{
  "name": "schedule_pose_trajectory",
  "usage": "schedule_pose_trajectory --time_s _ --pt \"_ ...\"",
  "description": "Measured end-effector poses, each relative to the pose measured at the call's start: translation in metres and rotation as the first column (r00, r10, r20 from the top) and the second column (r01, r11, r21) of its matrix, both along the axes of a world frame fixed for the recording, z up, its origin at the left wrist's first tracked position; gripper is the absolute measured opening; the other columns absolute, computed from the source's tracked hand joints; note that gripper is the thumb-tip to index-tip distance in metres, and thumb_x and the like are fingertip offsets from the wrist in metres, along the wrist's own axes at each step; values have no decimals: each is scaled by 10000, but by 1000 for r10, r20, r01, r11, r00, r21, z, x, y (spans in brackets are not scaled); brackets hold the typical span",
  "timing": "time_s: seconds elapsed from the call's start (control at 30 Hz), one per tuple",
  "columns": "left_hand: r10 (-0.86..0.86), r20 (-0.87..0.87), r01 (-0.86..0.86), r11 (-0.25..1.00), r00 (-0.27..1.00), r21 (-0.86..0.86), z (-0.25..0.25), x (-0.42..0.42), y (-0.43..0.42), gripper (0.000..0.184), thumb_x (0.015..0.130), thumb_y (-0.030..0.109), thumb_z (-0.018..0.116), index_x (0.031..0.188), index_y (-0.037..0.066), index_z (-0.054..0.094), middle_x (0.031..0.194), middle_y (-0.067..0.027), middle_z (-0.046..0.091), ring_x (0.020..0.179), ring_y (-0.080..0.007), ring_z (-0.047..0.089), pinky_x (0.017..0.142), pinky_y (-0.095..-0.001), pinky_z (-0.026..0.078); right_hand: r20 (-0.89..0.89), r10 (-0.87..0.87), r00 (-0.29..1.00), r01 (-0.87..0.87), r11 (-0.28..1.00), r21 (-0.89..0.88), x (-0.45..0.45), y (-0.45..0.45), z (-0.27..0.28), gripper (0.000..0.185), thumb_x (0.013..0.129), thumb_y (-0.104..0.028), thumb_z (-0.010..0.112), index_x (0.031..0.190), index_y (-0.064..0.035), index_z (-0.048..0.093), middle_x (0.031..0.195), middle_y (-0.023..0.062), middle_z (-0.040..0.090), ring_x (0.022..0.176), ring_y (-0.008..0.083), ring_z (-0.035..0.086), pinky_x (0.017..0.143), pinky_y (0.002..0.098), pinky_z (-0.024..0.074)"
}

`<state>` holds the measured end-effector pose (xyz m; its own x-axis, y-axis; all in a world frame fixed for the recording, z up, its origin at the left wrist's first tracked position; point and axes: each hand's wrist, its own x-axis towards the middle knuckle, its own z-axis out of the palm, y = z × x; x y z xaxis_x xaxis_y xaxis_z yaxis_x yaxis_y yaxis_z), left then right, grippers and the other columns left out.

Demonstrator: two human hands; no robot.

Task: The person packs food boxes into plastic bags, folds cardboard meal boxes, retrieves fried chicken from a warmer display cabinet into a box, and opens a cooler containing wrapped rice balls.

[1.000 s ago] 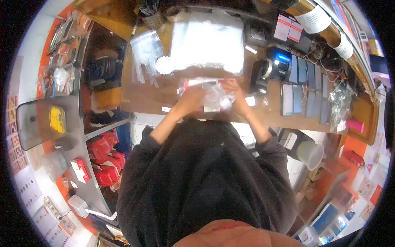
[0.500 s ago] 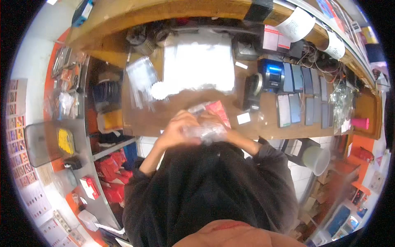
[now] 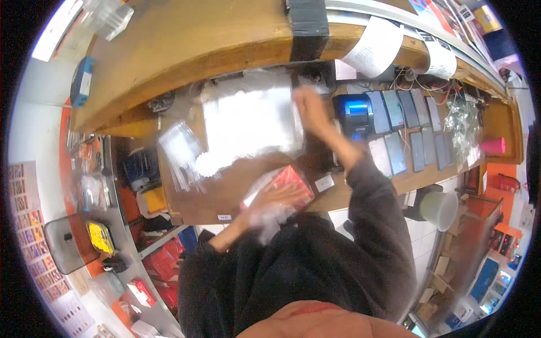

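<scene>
My left hand (image 3: pixel 277 198) lies flat with its fingers stretched over a red and white package (image 3: pixel 291 179) near the table's front edge. Clear plastic wraps at least part of this package. Below the palm hangs a crumpled piece of clear plastic (image 3: pixel 268 221), blurred; I cannot tell whether the hand grips it. My right hand (image 3: pixel 311 112) is at the back of the table, beside the right edge of a bright white stack of plastic sheets or bags (image 3: pixel 251 121). Motion smears its fingers, so their hold is unclear.
Clear plastic sleeves (image 3: pixel 181 152) lie to the left. A blue-lit label printer (image 3: pixel 354 112) and several phones (image 3: pixel 395 152) stand on the right of the wooden table (image 3: pixel 194 205). A thick wooden shelf (image 3: pixel 225 50) overhangs the back. A pale bin (image 3: pixel 439 211) stands low right.
My hands have parted. The right one has moved from the package to the back of the table; the left one has flattened on the package. The head view has shifted.
</scene>
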<state>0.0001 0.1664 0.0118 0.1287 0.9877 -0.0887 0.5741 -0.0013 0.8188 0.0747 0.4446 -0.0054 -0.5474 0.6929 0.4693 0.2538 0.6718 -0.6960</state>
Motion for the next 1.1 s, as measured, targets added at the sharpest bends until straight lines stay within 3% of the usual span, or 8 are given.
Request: schedule_pose_trajectory --time_s 0.1,0.2,0.7,0.73,0.87,0.9,0.97,1.1 --pt "47 41 -46 998 998 -36 -3 2 -4 394 836 229 538 1161 45 412 1130 -123 479 1044 -237 479 935 -366 366 423 -393 817 142 847 512 -9 107 -84 193 832 -230 542 779 -65 626 793 171 636 742 360 614 659 472 479" --pt "123 76 -115 988 989 -99 -2 -6 -18 346 861 246 506 1126 43 417 1086 -119 488 1009 -232 486 915 -360 371 601 -385 701 135 899 417 -29 115 -93 187 803 -254 570 785 -77 627 798 153 643 796 336 638 678 450 502" --pt "663 328 -625 747 673 -227 -1 -33 -43 312 985 330 348 954 35 444 862 -100 535 831 -207 519 818 -330 397 414 -363 835 297 930 217 -29 97 -88 189 696 -170 681 853 -84 621 845 130 631 856 348 612 717 433 512" --pt "667 400 -668 726 628 -162 0 -24 -41 458 1003 342 292 668 52 406 607 -72 502 640 -185 497 726 -296 385 497 -411 764 343 912 226 -36 91 -82 161 719 -151 648 859 -78 622 852 138 634 866 344 619 713 425 519" --pt "661 81 -663 749 746 -3 -31 -30 -51 394 978 348 370 999 34 606 892 -98 584 848 -213 543 760 -371 440 664 -371 649 350 921 172 -47 85 -54 133 769 -102 562 880 -66 625 877 173 638 845 341 645 678 411 541" --pt "727 154 -693 685 669 -227 7 -25 -44 387 976 344 372 967 36 606 848 -106 574 797 -233 548 733 -372 440 504 -515 694 387 856 342 -47 82 -67 133 773 -125 568 876 -74 635 898 175 641 799 330 657 655 414 545" --pt "709 -8 -704 700 705 -119 -30 -48 -60 369 971 330 387 958 32 605 823 -99 573 766 -222 549 709 -365 444 514 -498 698 357 865 352 -44 81 -72 154 770 -124 573 903 -72 628 910 172 640 799 325 658 649 410 546" --pt "792 497 -848 495 353 -187 26 -29 -49 273 932 274 464 935 42 607 753 -79 587 683 -168 553 644 -357 459 617 -460 639 269 884 381 -45 94 -90 244 771 -144 583 998 -55 591 950 169 632 789 318 656 612 397 546"
